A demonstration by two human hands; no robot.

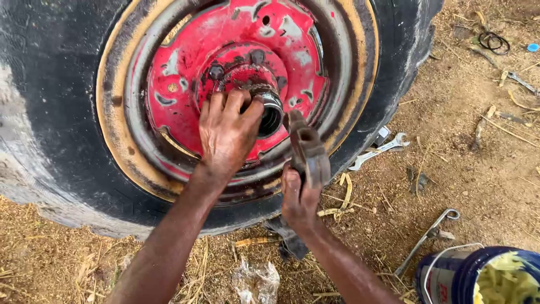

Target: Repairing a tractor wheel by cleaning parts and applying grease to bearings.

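A blue bucket (450,276) of yellowish grease was cut off at the lower right corner. The left hand (228,132) was pressed, fingers spread, on the bearing (271,112) at the red hub (236,73), partly hiding it. The right hand (298,200) was clamped around a dark metal tool (308,152), its kind unclear. 2 spanners (379,151) lay on the dirt.

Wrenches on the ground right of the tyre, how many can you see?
2: an open-ended wrench beside the tyre's edge, another wrench near the frame's right edge. Straw may hide more.
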